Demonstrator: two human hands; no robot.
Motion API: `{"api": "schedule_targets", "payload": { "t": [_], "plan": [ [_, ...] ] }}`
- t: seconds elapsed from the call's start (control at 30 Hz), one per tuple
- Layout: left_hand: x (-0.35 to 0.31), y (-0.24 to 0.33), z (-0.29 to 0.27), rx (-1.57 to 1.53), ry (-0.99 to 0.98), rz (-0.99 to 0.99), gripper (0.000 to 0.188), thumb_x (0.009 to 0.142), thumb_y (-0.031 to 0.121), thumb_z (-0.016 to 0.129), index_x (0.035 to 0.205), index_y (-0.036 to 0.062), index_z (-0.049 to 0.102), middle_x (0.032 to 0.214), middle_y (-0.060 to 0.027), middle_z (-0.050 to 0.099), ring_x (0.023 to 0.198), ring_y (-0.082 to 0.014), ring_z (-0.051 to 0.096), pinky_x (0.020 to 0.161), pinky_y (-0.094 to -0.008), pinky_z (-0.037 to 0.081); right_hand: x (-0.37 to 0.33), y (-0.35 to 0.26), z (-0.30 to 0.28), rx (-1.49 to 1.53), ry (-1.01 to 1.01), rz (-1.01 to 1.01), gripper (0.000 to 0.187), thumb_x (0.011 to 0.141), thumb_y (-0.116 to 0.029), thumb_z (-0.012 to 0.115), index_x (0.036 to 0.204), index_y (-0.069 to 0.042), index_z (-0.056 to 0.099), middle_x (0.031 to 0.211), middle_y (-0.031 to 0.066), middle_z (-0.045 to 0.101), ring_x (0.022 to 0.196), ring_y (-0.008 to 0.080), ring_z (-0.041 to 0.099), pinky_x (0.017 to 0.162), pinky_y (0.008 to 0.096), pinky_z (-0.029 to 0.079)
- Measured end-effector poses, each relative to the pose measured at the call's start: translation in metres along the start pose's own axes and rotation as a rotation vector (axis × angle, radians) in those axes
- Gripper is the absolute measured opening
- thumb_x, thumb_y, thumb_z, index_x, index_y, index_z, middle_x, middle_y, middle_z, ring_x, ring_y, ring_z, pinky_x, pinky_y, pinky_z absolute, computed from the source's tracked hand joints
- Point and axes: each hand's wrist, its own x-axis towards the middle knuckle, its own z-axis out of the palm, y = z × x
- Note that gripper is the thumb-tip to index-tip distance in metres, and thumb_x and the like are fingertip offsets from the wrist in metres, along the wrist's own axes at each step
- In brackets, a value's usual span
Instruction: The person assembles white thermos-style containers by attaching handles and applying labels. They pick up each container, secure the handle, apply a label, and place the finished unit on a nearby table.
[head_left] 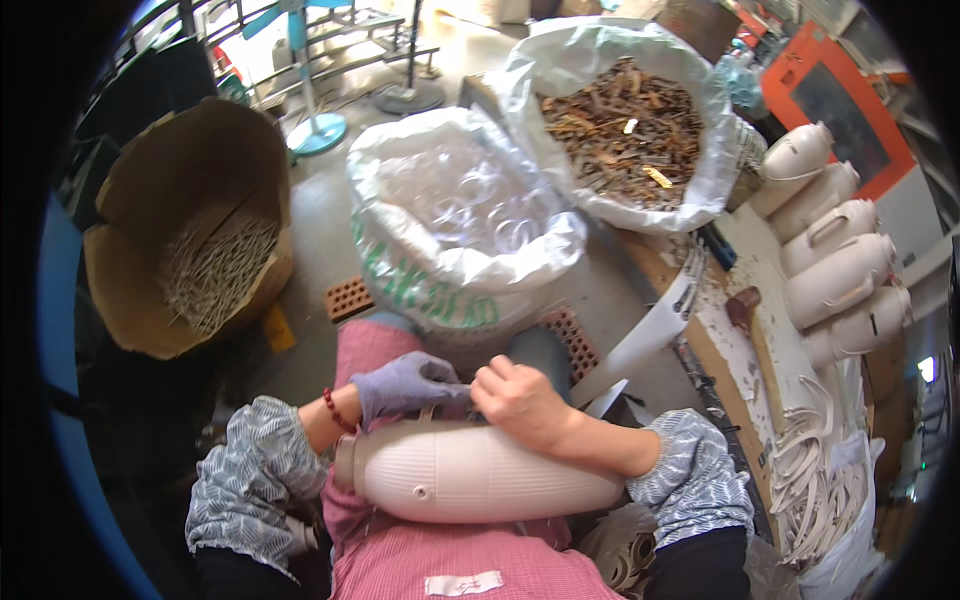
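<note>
A pale pink, ribbed plastic flask casing (480,473) lies sideways across my lap, its narrower grey-rimmed end to the left and a small round hole in its side. My left hand (408,388), in a grey-purple glove, is closed at the casing's far side, by a small raised part there. Beside it is my bare right hand (520,400), fingers curled in and wrist over the casing. The fingertips of both hands come together just beyond the casing; whatever they pinch is hidden or too small to name.
A white sack (375,215) of clear plastic rings stands ahead, with another sack (530,110) of brown scraps behind it. At left is a cardboard drum (120,290) holding thin pale sticks. Several flask casings (840,280), a hammer (765,360) and pale strips (805,480) lie along the right-hand bench.
</note>
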Motion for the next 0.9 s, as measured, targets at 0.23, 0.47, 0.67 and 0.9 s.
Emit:
{"api": "schedule_targets", "payload": {
  "t": [0.23, 0.47, 0.67, 0.9],
  "plan": [
    [-0.013, 0.020, 0.006, 0.100, 0.044, 0.157, 0.037, 0.085, 0.026, 0.072, 0.108, -0.0021, 0.066, 0.090, -0.0038, 0.067, 0.081, -0.0072, 0.058, 0.074, -0.0260, 0.049, 0.009, 0.200, -0.054, -0.088, 0.230, 0.499, 0.013, 0.086, -0.014, 0.060, 0.091, -0.008, 0.070, 0.087, 0.0130, 0.065, 0.078, 0.0302, 0.062, 0.070, 0.0400, 0.051],
    [-0.073, 0.081, 0.010, 0.931, 0.256, 0.744, 0.035, 0.066, 0.038, 0.082, 0.095, 0.0212, 0.073, 0.078, 0.0027, 0.060, 0.079, -0.0201, 0.061, 0.073, -0.0375, 0.047, -0.026, 0.334, -0.048, -0.167, 0.200, 0.808, 0.019, 0.079, -0.022, 0.068, 0.094, -0.012, 0.073, 0.088, 0.0082, 0.064, 0.090, 0.0304, 0.059, 0.079, 0.0406, 0.048],
    [-0.098, 0.028, 0.030, 0.845, 0.400, 0.787, 0.045, 0.064, 0.034, 0.082, 0.104, 0.0187, 0.069, 0.098, -0.0030, 0.063, 0.094, -0.0257, 0.061, 0.089, -0.0414, 0.049, 0.025, 0.213, -0.051, 0.498, 0.516, 0.708, 0.012, 0.087, -0.014, 0.063, 0.091, -0.003, 0.064, 0.080, 0.0111, 0.068, 0.068, 0.0227, 0.067, 0.062, 0.0322, 0.051],
    [-0.103, 0.002, 0.048, 0.760, 0.513, 0.798, 0.056, 0.066, 0.036, 0.083, 0.113, 0.0127, 0.063, 0.107, -0.0067, 0.064, 0.101, -0.0276, 0.063, 0.085, -0.0391, 0.048, 0.019, 0.013, -0.052, 1.340, -0.345, 0.288, 0.023, 0.082, -0.010, 0.072, 0.102, -0.001, 0.067, 0.086, 0.0104, 0.068, 0.076, 0.0171, 0.066, 0.068, 0.0285, 0.052]
  ]
}}
